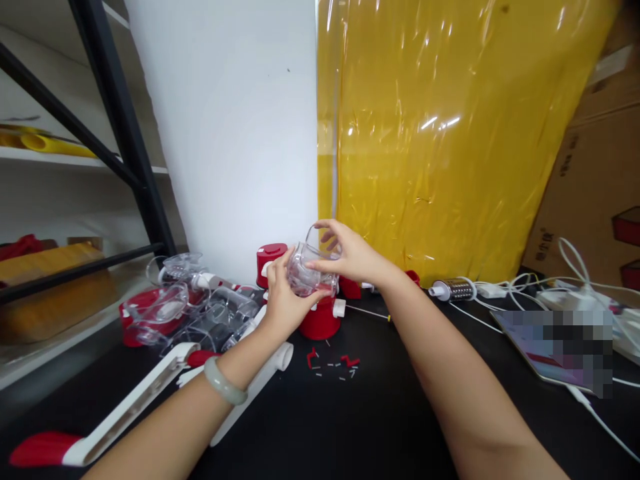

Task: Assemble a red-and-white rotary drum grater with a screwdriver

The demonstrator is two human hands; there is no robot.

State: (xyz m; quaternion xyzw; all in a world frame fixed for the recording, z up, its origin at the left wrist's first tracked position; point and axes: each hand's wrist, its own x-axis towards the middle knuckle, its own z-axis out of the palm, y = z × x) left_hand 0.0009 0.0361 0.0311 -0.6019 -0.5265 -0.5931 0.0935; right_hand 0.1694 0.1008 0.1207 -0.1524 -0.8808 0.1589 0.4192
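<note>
A clear plastic part (303, 270) is held between my two hands, above a red base (321, 321) that stands on the black table. My left hand (287, 293) grips its left side and underside, with a pale bangle on the wrist. From the right, my right hand (347, 252) has its thumb and fingers closed on the part's curved upper rim. A white knob (339, 307) sticks out at the base's right side. Whether the clear part touches the base is hidden by my hands.
Clear parts (225, 310) lie piled at the left near a white handle with red ends (135, 400). Small red pieces (350, 361) and pins lie in front. A metal drum (457, 290), cables and a tablet (540, 347) are at right.
</note>
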